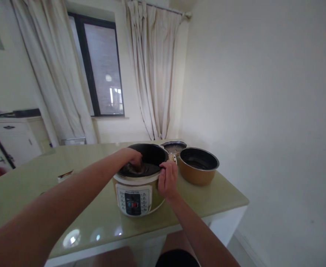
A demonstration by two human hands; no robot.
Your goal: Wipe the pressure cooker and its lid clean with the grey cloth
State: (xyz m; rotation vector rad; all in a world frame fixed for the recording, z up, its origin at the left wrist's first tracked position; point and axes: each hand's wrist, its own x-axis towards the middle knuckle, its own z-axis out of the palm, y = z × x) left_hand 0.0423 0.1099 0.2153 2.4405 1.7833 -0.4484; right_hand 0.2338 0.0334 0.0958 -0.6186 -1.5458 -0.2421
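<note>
A white and olive electric pressure cooker (pixel 154 185) with a control panel on its front stands on the table. My left hand (pixel 136 158) reaches down inside its dark cavity, the fingers curled and partly hidden. Something brownish and blurred shows just below those fingers; what it is I cannot make out. On the right side of the cooker, my right hand (pixel 168 178) grips the rim, thumb on top and fingers down the outer wall. Beside the cooker to the right sits a round inner pot (pixel 199 176), golden-brown outside and dark inside. The round lid (pixel 175 147) lies behind them, underside up.
The pale green table (pixel 96 211) ends close on the right, near a white wall (pixel 263 111). A small box-like item (pixel 65 176) lies left, partly behind my left forearm. Farther back are a white cabinet (pixel 15 137), curtains (pixel 154 74) and a window (pixel 104 70).
</note>
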